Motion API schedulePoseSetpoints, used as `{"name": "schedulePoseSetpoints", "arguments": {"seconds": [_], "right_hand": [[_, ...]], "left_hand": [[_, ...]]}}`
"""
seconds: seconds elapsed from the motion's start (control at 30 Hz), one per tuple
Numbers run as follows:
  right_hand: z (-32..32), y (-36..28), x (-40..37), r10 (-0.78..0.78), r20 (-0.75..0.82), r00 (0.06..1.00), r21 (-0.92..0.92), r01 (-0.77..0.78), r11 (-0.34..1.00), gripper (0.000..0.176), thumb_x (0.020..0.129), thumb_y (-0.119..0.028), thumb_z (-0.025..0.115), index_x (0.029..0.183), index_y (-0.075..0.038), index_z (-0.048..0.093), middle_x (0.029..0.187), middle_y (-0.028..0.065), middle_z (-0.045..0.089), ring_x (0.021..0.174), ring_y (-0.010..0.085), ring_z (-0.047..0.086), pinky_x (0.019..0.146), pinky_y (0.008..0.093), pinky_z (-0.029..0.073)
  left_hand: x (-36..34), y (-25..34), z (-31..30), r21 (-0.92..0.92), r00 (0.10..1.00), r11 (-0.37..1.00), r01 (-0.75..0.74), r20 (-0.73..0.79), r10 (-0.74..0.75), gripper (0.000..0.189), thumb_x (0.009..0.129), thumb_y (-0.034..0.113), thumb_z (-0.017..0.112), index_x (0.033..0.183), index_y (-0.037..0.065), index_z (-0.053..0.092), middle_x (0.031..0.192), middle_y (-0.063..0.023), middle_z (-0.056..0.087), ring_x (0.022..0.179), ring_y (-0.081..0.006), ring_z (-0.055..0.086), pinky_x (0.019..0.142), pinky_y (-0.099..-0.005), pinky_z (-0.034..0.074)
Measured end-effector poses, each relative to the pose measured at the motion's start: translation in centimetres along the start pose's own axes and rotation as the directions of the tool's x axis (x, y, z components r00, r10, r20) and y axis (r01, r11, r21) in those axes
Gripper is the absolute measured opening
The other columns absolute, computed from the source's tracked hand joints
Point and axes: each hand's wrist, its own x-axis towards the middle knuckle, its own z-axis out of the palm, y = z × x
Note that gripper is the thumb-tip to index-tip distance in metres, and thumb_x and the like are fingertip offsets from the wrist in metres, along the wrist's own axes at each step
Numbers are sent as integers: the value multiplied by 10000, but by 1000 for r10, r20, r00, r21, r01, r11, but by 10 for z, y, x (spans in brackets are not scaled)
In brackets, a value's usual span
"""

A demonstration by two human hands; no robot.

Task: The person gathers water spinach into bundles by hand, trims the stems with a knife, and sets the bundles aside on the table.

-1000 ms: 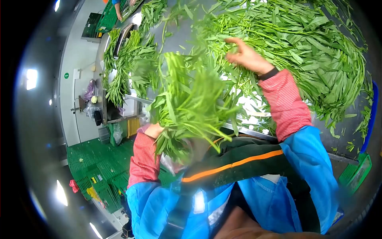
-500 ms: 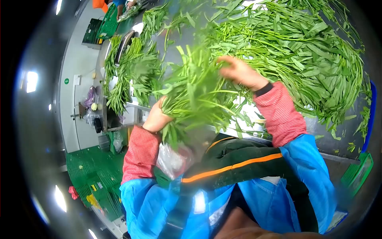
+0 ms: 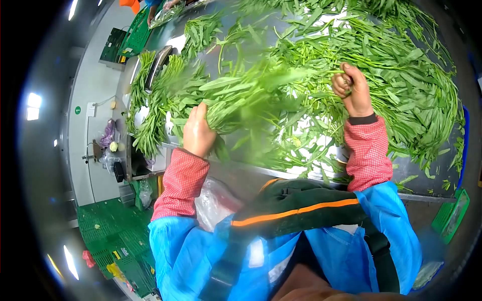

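Observation:
My left hand (image 3: 199, 131) is wrapped round a bunch of leafy green stems (image 3: 236, 98), which stretches to the right over the metal table (image 3: 427, 175) and is partly smeared by motion. My right hand (image 3: 353, 90) is closed in a pinch on the stem ends at the right, in front of the large heap of greens (image 3: 401, 85). Loose leaves and stems lie between and below my hands on a white surface. At the left, bundled greens (image 3: 160, 110) lie beside a curved metal-rimmed object (image 3: 159, 62).
Green crates (image 3: 113, 231) stand at the lower left, another green crate (image 3: 452, 215) at the right edge. Another person's hand (image 3: 151, 16) shows at the top left near a green crate (image 3: 134, 35). A clear plastic bag (image 3: 213, 203) hangs by my waist.
My right hand has moved right and closed on stems. The bunch in my left hand is now drawn out sideways toward it, and my left hand has shifted slightly up.

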Motion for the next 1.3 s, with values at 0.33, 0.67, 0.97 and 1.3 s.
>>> {"name": "schedulePoseSetpoints", "arguments": {"seconds": [0.33,0.67,0.97,1.3], "right_hand": [[76,87,27,-10,-37,999,-890,-28,455,663,783,-230,729,1333,-82,389,1012,94,547,729,137,587,691,262,496],[-2,18,23,52,-18,998,75,-50,996,216,925,-161,575,1083,-13,575,584,-81,412,439,11,334,403,155,270],[27,129,41,-182,-145,973,-824,-17,566,247,808,-133,662,1005,-10,579,839,80,633,732,134,587,658,257,486],[-15,54,-5,114,-197,974,84,-99,991,125,888,-127,630,918,-94,513,707,-14,525,500,44,391,419,181,316]], "left_hand": [[2,-2,3,16,997,997,74,-1,-74,479,692,-46,613,1152,2,490,991,-219,564,921,-427,553,765,-453,471],[-18,-26,6,63,994,994,84,65,-88,518,670,-97,551,1175,-6,479,968,-217,552,872,-427,568,729,-454,489],[-7,11,7,35,998,999,-1,58,-1,537,654,-92,572,1177,-11,484,971,-210,557,840,-419,579,727,-440,497],[-18,-4,10,-73,983,983,171,84,-165,454,688,-41,635,1126,-31,517,1040,-262,600,996,-422,573,849,-409,470]]}}
